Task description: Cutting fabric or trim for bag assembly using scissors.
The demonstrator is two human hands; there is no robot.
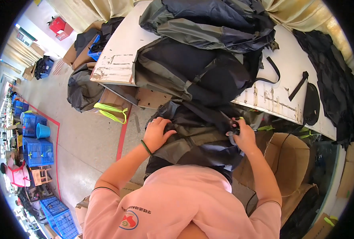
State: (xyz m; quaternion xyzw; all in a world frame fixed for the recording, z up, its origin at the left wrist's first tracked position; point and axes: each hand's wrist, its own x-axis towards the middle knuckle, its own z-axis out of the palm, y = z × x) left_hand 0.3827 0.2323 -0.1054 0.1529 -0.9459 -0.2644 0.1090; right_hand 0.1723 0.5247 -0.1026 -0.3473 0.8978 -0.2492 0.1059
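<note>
A large piece of black and olive-grey fabric [193, 139] lies bunched across my lap, in front of the table edge. My left hand [158, 133] is closed on its left side, thumb and fingers pinching a dark fold. At the right side of the fabric, my right hand [244, 137] is closed around a small tool with dark loops and a greyish metal part [231, 137], whose exact kind I cannot make out. A black strip of the fabric runs toward this hand. More black and olive fabric [193, 67] is heaped on the table just beyond.
The white, worn table [115, 59] carries a black strap [278, 71], a small black pouch [311, 103] and dark cloth [326, 63]. An open cardboard box [286, 159] stands at the right. Blue crates [39, 151] line the left floor, and a yellow-green strap [111, 111] hangs below the table.
</note>
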